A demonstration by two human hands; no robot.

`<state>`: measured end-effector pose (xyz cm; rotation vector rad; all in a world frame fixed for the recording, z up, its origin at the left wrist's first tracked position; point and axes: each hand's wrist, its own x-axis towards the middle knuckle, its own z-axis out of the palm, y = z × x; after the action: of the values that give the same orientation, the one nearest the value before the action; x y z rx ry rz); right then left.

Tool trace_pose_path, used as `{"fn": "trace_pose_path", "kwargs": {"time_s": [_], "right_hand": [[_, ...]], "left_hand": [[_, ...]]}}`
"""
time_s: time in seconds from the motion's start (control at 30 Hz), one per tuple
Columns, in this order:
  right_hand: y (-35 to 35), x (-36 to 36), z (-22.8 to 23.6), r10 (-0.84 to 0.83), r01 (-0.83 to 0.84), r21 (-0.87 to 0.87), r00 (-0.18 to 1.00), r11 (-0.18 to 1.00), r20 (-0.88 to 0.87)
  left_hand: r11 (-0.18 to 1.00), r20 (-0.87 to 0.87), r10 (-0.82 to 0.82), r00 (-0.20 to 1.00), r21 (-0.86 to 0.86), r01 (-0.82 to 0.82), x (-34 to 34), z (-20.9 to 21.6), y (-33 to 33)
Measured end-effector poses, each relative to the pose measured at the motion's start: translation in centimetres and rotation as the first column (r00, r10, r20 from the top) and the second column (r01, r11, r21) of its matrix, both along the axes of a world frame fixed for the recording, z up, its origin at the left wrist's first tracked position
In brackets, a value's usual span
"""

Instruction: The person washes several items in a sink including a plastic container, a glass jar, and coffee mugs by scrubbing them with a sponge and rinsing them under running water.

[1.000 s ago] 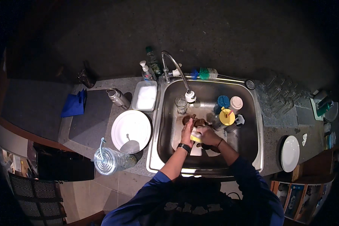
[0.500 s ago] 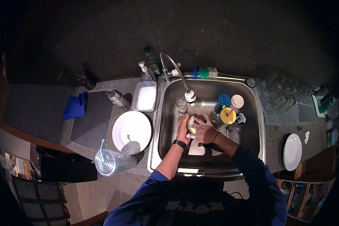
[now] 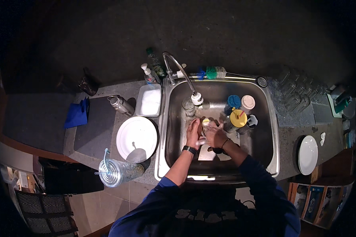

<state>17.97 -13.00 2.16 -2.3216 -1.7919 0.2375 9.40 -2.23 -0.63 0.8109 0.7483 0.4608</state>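
Standing here, I am seeing a blue folded item (image 3: 76, 113) lying far left on the counter (image 3: 106, 142). A clear tumbler (image 3: 122, 172) with a blue straw is standing near its front edge, a steel bottle (image 3: 121, 105) farther back. A white plate (image 3: 135, 134) is resting just beside the sink (image 3: 161, 158); behind it, a tub (image 3: 149, 100) is holding something white. Inside the sink, a clear glass (image 3: 189, 107) is standing below the faucet head (image 3: 197, 98). The left hand (image 3: 193, 134) is curving beside a brown object, mostly hidden; closure: cannot tell. The right hand (image 3: 216, 136) is clamping a yellow-and-white sponge (image 3: 206, 122) between the hands, low over the sink. Blue-, yellow- and pink-lidded cups (image 3: 238, 120) are clustering rightward. Glasses (image 3: 294, 94) and another white plate (image 3: 308, 155) are occupying the right.
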Motion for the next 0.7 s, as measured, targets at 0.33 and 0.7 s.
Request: {"fn": "trace_pose_path", "kwargs": {"time_s": [0.33, 0.7], "right_hand": [[-0.4, 0.1, -0.7, -0.055, 0.044, 0.190, 0.997, 0.981, 0.052], [-0.4, -0.7, -2.4, -0.079, 0.167, 0.293, 0.953, 0.941, -0.292]], "left_hand": [[0.993, 0.002, -0.061, 0.998, -0.105, 0.061, 0.4, -0.1, -0.2], [0.986, 0.138, 0.086, 0.987, 0.130, -0.104, 0.5, -3.4, 0.3]]}}
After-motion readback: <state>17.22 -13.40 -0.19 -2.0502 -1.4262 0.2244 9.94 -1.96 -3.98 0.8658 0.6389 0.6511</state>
